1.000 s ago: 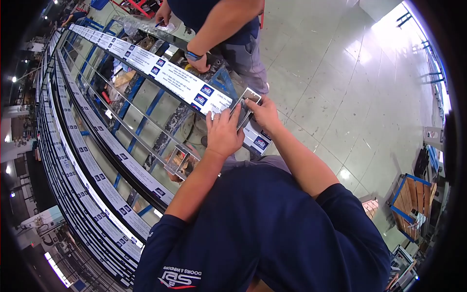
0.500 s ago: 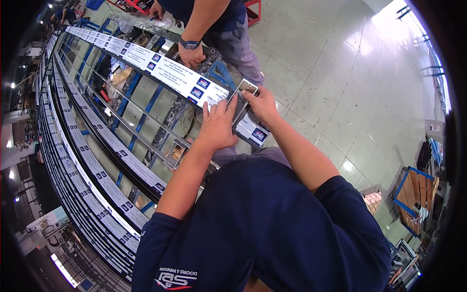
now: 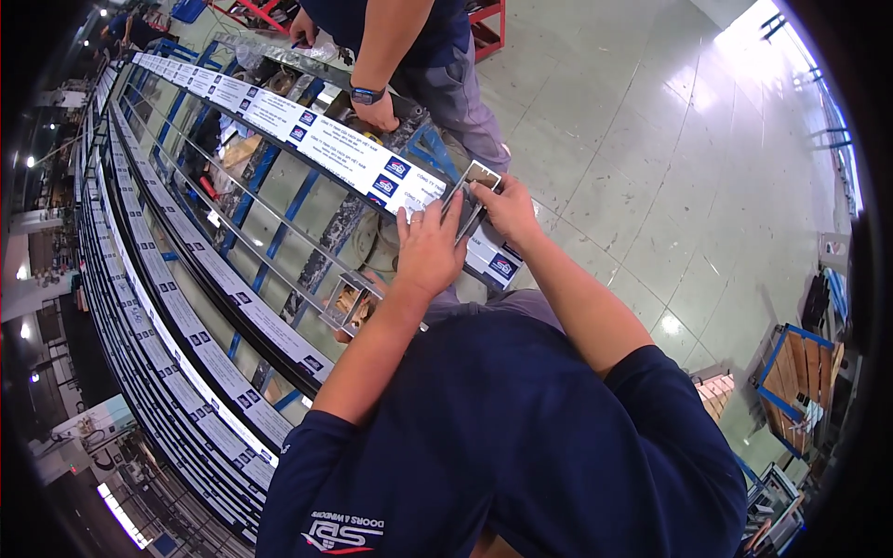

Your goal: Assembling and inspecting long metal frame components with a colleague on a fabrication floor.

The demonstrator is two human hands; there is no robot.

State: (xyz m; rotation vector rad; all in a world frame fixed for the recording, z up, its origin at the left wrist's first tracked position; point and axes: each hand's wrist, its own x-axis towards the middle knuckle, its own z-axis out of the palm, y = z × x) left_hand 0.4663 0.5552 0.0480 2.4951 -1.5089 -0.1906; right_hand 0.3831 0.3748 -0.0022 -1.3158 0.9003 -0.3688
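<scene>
At twelve o'clock, the metal channel (image 3: 483,173) lies across the wrapped profile (image 3: 349,154), unreleased: right hand (image 3: 511,212) pinching it, left hand (image 3: 430,253) (fingers slightly spread) resting flat.

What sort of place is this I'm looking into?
Most likely a workshop or factory floor: a long film-covered bar lies under the hands, similar bars run in rows at left, and a co-worker stands across the bar.

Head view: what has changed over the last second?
The co-worker has shifted toward the picture's left, uncovering more of the red rack. No grip was visibly taken or released. The left hand stays spread across the white-topped profile; the right hand keeps hold of the metal piece.
</scene>
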